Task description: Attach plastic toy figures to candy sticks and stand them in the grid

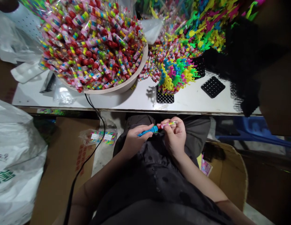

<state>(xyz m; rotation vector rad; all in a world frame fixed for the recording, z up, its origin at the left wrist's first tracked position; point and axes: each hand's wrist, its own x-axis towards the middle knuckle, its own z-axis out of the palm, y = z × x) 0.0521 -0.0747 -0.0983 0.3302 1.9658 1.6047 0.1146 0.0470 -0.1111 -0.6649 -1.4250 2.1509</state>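
Over my lap, my left hand (136, 139) pinches a small blue plastic figure (148, 130) between thumb and fingers. Facing it, my right hand (176, 136) grips a clear tube of coloured candies (171, 124) with a red end. That red end points at the blue figure and sits right by it; whether the two are joined I cannot tell. Beyond my hands, a large pale basin (130, 83) is heaped with similar candy tubes (89, 53). A dense cluster of coloured plastic figures (177, 75) stands upright on the white table (133, 101).
Black perforated trays (213, 87) lie on the table, one partly under the cluster. More loose figures (206, 25) pile up behind. A black cable (88, 157) hangs down at left, near a white sack (16, 162). An open cardboard box (232, 175) stands at lower right.
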